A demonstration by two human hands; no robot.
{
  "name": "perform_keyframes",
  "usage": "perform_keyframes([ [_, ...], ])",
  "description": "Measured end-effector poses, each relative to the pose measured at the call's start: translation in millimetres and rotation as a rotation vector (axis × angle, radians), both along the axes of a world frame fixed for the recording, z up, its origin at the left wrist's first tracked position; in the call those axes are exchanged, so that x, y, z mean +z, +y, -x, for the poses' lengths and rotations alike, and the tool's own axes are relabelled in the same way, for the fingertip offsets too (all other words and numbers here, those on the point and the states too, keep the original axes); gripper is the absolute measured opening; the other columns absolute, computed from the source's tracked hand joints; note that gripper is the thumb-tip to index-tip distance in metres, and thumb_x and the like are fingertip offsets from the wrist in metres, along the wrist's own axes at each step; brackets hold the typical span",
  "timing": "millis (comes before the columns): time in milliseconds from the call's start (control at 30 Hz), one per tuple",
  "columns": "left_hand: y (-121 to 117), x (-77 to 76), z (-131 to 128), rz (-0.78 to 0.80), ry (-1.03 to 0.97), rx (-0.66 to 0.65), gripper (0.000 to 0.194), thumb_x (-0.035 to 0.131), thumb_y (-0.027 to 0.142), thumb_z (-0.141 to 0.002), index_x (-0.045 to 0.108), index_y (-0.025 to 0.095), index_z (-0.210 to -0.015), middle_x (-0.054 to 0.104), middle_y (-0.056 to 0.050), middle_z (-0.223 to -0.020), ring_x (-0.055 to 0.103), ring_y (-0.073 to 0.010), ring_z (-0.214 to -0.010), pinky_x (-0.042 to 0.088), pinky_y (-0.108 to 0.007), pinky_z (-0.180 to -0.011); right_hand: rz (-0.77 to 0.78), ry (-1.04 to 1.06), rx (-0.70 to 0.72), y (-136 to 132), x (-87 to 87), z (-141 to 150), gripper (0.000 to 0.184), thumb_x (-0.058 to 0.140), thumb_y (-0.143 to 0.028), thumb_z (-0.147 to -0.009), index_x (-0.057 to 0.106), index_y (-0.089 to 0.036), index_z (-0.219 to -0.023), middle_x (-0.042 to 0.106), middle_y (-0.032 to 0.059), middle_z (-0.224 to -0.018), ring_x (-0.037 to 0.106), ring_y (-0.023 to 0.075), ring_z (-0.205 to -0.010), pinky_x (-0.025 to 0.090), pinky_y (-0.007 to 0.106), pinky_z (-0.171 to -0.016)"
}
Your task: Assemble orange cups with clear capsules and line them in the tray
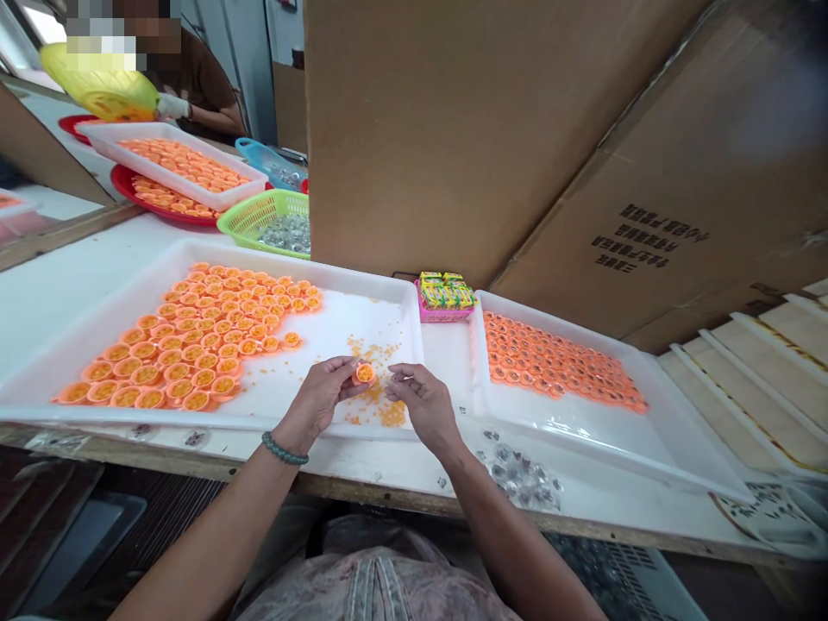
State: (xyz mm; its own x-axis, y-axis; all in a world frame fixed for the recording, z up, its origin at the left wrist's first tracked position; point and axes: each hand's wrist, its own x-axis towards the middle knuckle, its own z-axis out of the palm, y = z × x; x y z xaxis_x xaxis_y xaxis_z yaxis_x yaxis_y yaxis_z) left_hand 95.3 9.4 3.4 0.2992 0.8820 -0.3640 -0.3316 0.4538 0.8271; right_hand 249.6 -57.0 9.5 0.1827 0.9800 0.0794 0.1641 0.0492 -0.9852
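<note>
My left hand (323, 392) pinches a small orange cup (366, 373) filled with yellow beads, holding it over the near edge of a white tray (336, 302). My right hand (420, 401) hovers just right of the cup, its fingers curled together in a pinch on something I cannot make out. Rows of filled orange cups (194, 345) cover the tray's left half. Loose yellow-orange beads (379, 405) lie scattered under my hands. A second white tray (647, 431) to the right holds rows of capped orange cups (556, 362).
Clear plastic lids (521, 474) lie on the table edge near my right wrist. A pink basket of yellow packets (445, 297) sits between the trays. Cardboard sheets (492, 129) stand behind. At the far left another person (194, 82) works beside a green basket (272, 220) and more trays.
</note>
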Motion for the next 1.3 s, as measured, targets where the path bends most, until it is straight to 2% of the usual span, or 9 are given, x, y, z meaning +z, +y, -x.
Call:
perform_keyframes([
  [67,0,1.0,1,0.001,-0.047,-0.028,0.027,0.078,0.032,-0.059,0.067,0.013,-0.075,0.067,-0.005,-0.078,0.063,-0.0158,-0.075,0.054,-0.03,-0.073,0.053,0.261,0.007,6,2.5,2,0.017,0.064,-0.021,-0.073,0.061,-0.021,-0.09,0.058,-0.0006,-0.078,0.062,0.0148,-0.071,0.052,0.032,-0.07],
  [133,0,1.7,2,-0.015,-0.075,-0.054,0.026,0.078,0.031,-0.06,0.067,0.013,-0.076,0.068,-0.005,-0.078,0.063,-0.0158,-0.076,0.054,-0.03,-0.077,0.034,0.391,0.014,9,3.5,3,0.019,0.068,-0.021,-0.069,0.061,-0.021,-0.087,0.058,-0.0017,-0.076,0.062,0.0144,-0.074,0.05,0.031,-0.072],
  [300,-2,2.6,2,-0.043,-0.051,-0.112,0.04,0.081,0.025,-0.058,0.065,0.012,-0.092,0.071,-0.006,-0.08,0.066,-0.0162,-0.078,0.05,-0.029,-0.084,-0.052,0.438,0.017,7,-1.5,0,0.024,0.068,-0.018,-0.072,0.067,-0.022,-0.095,0.058,-0.0025,-0.074,0.053,0.0091,-0.073,0.043,0.023,-0.074],
  [400,-3,3.6,2,-0.05,-0.014,-0.102,0.043,0.08,0.028,-0.059,0.064,0.012,-0.096,0.071,-0.005,-0.075,0.066,-0.0155,-0.074,0.052,-0.027,-0.079,-0.071,0.544,0.034,6,-3.1,-1,0.021,0.069,-0.018,-0.07,0.068,-0.022,-0.09,0.056,-0.0024,-0.072,0.05,0.0085,-0.069,0.042,0.022,-0.069],
  [533,-5,5.0,2,-0.059,0.018,-0.103,0.042,0.079,0.03,-0.059,0.063,0.013,-0.094,0.071,-0.005,-0.075,0.066,-0.0158,-0.071,0.053,-0.027,-0.07,-0.078,0.64,0.078,7,0.0,1,0.027,0.07,-0.021,-0.069,0.066,-0.023,-0.096,0.053,-0.002,-0.074,0.051,0.0092,-0.067,0.044,0.024,-0.065],
  [800,-3,5.0,2,-0.034,0.031,-0.138,0.038,0.078,0.031,-0.061,0.063,0.014,-0.092,0.071,-0.006,-0.08,0.066,-0.0175,-0.072,0.053,-0.031,-0.075,-0.063,0.5,0.009,3,6.8,1,0.021,0.071,-0.025,-0.066,0.063,-0.021,-0.084,0.055,-0.0024,-0.071,0.058,0.0126,-0.065,0.049,0.03,-0.067],
  [967,-4,2.8,3,-0.086,0.037,-0.167,0.04,0.078,0.029,-0.061,0.062,0.014,-0.094,0.069,-0.006,-0.083,0.065,-0.0174,-0.077,0.05,-0.032,-0.08,-0.034,0.338,-0.088,4,10.2,-1,0.018,0.071,-0.023,-0.064,0.061,-0.019,-0.079,0.061,-0.0014,-0.069,0.057,0.0118,-0.061,0.049,0.028,-0.063],
  [1167,-6,-2.4,2,-0.239,0.096,-0.226,0.04,0.078,0.022,-0.058,0.063,0.016,-0.095,0.065,-0.003,-0.09,0.061,-0.0152,-0.079,0.046,-0.028,-0.076,0.028,0.077,-0.007,16,9.1,-11,0.014,0.07,-0.021,-0.064,0.065,-0.018,-0.076,0.059,-0.0009,-0.072,0.055,0.0105,-0.062,0.047,0.024,-0.06],
  [1300,-7,-2.8,0,-0.254,0.154,-0.229,0.039,0.078,0.019,-0.055,0.064,0.016,-0.091,0.064,-0.002,-0.084,0.059,-0.0135,-0.073,0.045,-0.026,-0.071,0.103,0.06,0.089,24,8.1,-17,0.019,0.07,-0.023,-0.062,0.062,-0.018,-0.079,0.057,-0.0036,-0.065,0.054,0.0095,-0.056,0.047,0.023,-0.055],
])
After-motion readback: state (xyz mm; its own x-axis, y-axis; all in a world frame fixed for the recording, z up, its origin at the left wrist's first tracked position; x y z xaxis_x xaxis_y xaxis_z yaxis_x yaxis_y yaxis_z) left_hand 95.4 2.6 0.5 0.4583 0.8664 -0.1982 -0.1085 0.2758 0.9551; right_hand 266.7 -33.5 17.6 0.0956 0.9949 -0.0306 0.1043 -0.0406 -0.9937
